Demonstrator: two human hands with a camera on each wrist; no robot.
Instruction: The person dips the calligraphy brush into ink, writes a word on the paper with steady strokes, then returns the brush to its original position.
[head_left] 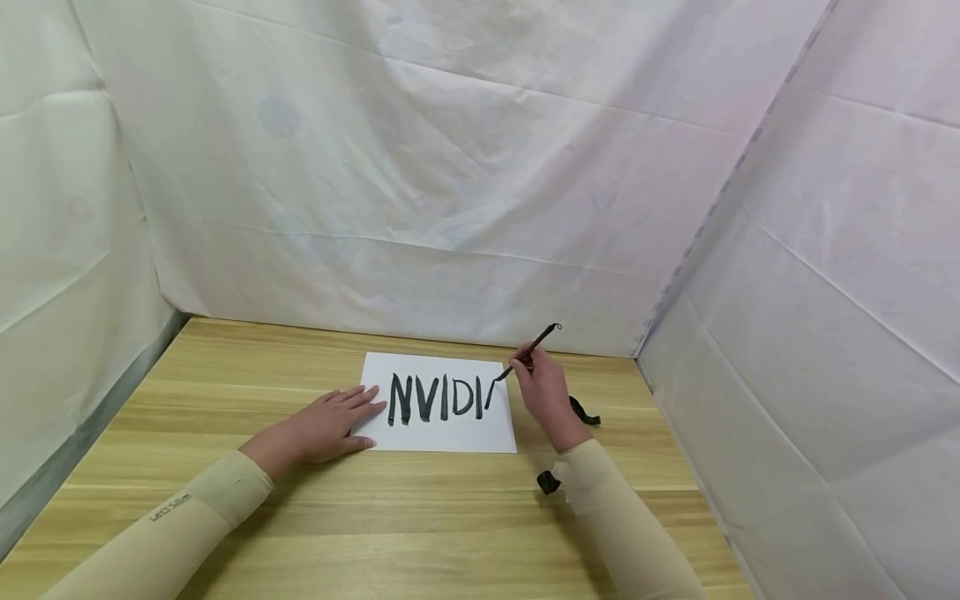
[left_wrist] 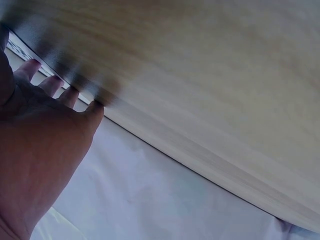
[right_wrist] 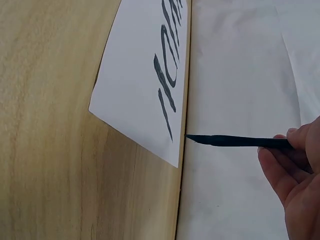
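Observation:
A white sheet of paper [head_left: 450, 437] lies on the wooden table, bearing the black brush-painted letters [head_left: 427, 400] NVIDI and a slanted stroke after them. My left hand [head_left: 326, 425] rests on the paper's left edge with fingers spread; in the left wrist view this hand [left_wrist: 45, 135] shows from the side. Between thumb and fingers, my right hand [head_left: 543, 392] pinches a dark calligraphy brush [head_left: 528, 350] with a loop at its upper end. Its dark tip is near the top of the slanted stroke. In the right wrist view the brush [right_wrist: 230, 141] looks slightly apart from the paper [right_wrist: 125, 90].
A curved black object [head_left: 583, 412] lies right of my right hand. Another small black object [head_left: 548, 482] sits beside the right sleeve [head_left: 622, 517]; its kind is unclear. White cloth walls [head_left: 420, 183] enclose the wooden table [head_left: 360, 517] at the back and sides.

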